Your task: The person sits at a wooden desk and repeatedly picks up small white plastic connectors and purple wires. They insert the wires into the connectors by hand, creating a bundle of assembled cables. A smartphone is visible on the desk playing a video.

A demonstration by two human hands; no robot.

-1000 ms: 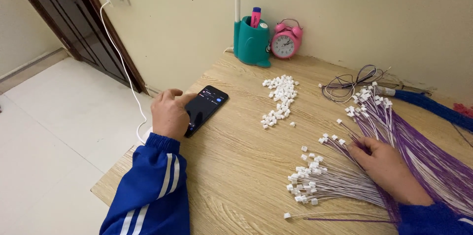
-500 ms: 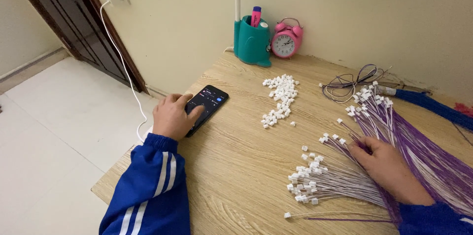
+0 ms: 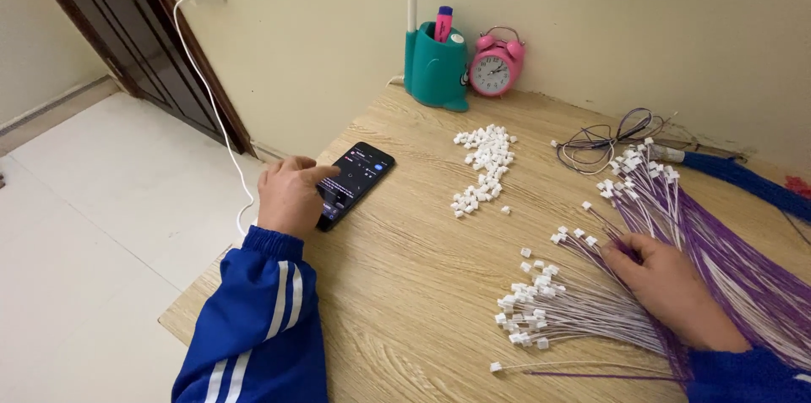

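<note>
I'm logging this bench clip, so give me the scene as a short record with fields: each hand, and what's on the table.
Left hand: index finger on lit black smartphone
Right hand: resting flat on purple wire bundle tipped with white connectors
Table: light wood
Centre: pile of loose white plastic connectors
Back edge: teal pen holder, pink alarm clock

The table [image 3: 422, 285] is pale wood with wavy grain. On it lie a black phone [image 3: 355, 183] with a dark lit screen, a heap of white connectors [image 3: 483, 168] and purple wires [image 3: 726, 259] tipped white. Behind the connectors stand a teal pen holder [image 3: 435, 65] and a pink alarm clock [image 3: 496, 65]. The sleeve [image 3: 262, 327] is blue with white stripes.
</note>
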